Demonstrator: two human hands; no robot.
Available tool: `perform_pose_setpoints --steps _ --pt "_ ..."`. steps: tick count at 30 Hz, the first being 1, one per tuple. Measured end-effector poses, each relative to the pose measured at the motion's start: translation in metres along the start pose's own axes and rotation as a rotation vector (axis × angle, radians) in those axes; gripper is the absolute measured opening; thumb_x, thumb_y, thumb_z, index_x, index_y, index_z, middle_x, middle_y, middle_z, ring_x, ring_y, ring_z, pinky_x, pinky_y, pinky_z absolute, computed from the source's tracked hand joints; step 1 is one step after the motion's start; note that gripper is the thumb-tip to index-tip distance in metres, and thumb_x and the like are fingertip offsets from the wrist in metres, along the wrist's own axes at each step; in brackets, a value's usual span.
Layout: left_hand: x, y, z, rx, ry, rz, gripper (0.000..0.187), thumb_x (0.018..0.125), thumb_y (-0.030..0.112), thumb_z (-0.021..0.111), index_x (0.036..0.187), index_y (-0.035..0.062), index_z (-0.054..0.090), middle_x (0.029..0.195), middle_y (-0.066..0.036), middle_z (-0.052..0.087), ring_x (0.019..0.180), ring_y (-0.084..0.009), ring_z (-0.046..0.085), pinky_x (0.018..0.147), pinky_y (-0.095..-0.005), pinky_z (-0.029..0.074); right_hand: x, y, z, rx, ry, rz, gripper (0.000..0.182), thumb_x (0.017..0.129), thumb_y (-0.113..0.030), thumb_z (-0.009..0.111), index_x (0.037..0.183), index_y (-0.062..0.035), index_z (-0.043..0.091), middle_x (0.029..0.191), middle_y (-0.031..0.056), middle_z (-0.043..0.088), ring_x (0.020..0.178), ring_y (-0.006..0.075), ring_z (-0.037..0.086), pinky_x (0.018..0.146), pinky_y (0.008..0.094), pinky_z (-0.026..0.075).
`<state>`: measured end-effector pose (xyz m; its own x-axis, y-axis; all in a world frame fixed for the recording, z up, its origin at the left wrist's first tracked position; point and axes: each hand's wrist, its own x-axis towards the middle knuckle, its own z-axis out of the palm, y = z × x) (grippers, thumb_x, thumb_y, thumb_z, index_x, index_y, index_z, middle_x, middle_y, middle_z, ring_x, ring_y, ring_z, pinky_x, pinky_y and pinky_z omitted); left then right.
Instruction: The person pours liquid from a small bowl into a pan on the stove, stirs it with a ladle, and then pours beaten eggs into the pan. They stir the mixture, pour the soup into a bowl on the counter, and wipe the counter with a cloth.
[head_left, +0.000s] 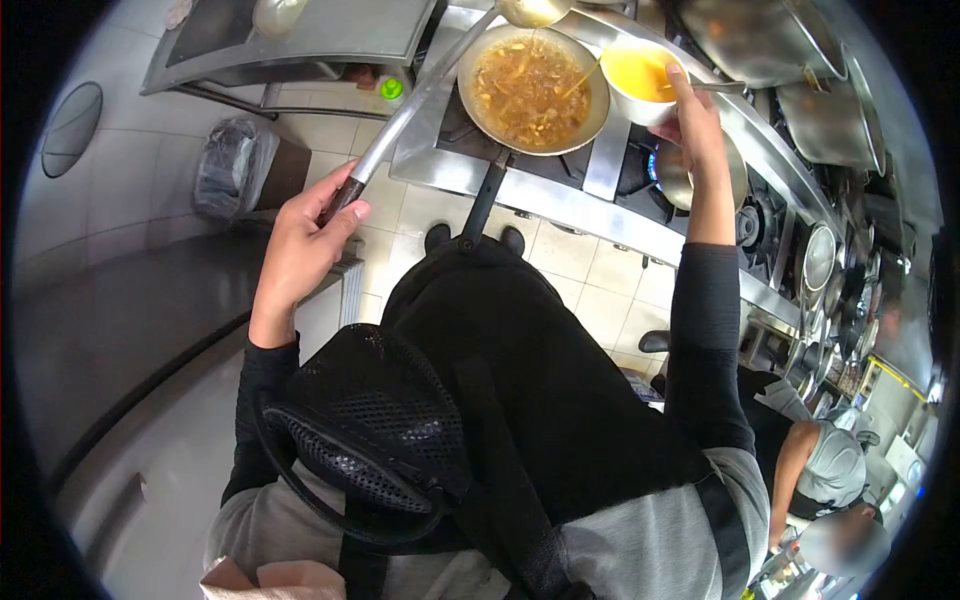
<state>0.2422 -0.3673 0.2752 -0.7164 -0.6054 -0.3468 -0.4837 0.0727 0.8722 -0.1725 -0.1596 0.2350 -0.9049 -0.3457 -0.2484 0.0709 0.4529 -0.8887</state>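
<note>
Largest in view, the steel stove [604, 168] lies under and around the frying pan [535, 95], the landmark for all places given here. Large steel pots [830, 125] stand to its right, and a co-worker [835, 465] is well apart on that same side, toward the near end. The pan holds a brown liquid crowded with small pieces; its black handle [486, 200] points toward the wearer and is held by neither hand.

Next in size, the ladle [400, 115] slants along the pan's left side, its head near the far rim. The left hand [310, 240] closes around the dark end of the shaft, thumb against fingers.

Smaller is the white bowl [635, 100] of yellow liquid, at the pan's right rim and tipped toward it. A thin yellow stream [580, 84] falls from its lip into the pan. Judged as technique, an even pour calls for a slight, steady tilt, the lip low and well inside the rim, with the stream moved slowly about the surface and the ladle ready for gentle stirring. Too steep a tilt could release a thick mass in one spot.

The grip of the right hand [690, 125] pinches the bowl's outer side, fingers at the rim and underneath. The bowl thus lies directly within this grip, on its pan-facing side; the pan itself is just beyond, to the left.
</note>
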Motion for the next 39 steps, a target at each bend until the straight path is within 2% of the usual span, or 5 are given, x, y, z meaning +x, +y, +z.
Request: perform_pose_setpoints --steps 4,8,19,28,39 --pt "-0.004 0.001 -0.005 -0.049 -0.003 -0.017 0.050 0.094 0.012 0.066 0.140 0.0028 0.052 0.077 0.006 0.054 0.054 -0.0011 0.038 0.047 -0.0196 0.033 -0.010 -0.001 0.013 0.022 -0.105 0.010 0.080 0.085 -0.058 0.066 0.122 0.0117 0.052 0.107 0.0205 0.063 0.088 0.0241 0.067 0.061 0.0310 0.059" --pt "-0.006 0.004 -0.009 -0.085 0.000 -0.009 0.050 0.093 0.012 0.067 0.140 0.0025 0.053 0.076 0.006 0.054 0.054 -0.0012 0.038 0.048 -0.0201 0.033 -0.009 -0.010 0.040 -0.017 -0.139 -0.005 0.075 0.085 -0.058 0.067 0.118 0.0079 0.055 0.100 0.0148 0.064 0.078 0.0200 0.065 0.064 0.0310 0.060" --pt "-0.005 0.011 -0.009 -0.081 0.075 0.007 0.049 0.094 0.011 0.066 0.139 0.0006 0.052 0.076 0.005 0.053 0.054 -0.0015 0.040 0.048 -0.0201 0.034 0.045 -0.028 0.089 -0.018 -0.072 -0.108 0.072 0.087 -0.057 0.065 0.118 0.0070 0.052 0.101 0.0155 0.061 0.081 0.0202 0.064 0.057 0.0298 0.059" --pt "0.002 0.010 -0.003 -0.093 0.063 0.006 0.048 0.094 0.013 0.066 0.139 0.0018 0.053 0.072 0.006 0.050 0.052 -0.0014 0.040 0.047 -0.0197 0.034 0.082 -0.006 0.048 0.011 0.088 -0.100 0.067 0.087 -0.054 0.067 0.116 0.0052 0.054 0.095 0.0137 0.063 0.074 0.0195 0.064 0.055 0.0316 0.058" --pt "0.007 0.007 0.006 -0.208 -0.064 -0.063 0.049 0.095 0.014 0.065 0.140 0.0003 0.050 0.075 0.005 0.052 0.051 -0.0014 0.040 0.045 -0.0189 0.034 0.000 0.002 -0.010 -0.009 -0.024 -0.008 0.074 0.084 -0.057 0.069 0.120 0.0062 0.054 0.096 0.0127 0.063 0.072 0.0159 0.063 0.064 0.0305 0.059"
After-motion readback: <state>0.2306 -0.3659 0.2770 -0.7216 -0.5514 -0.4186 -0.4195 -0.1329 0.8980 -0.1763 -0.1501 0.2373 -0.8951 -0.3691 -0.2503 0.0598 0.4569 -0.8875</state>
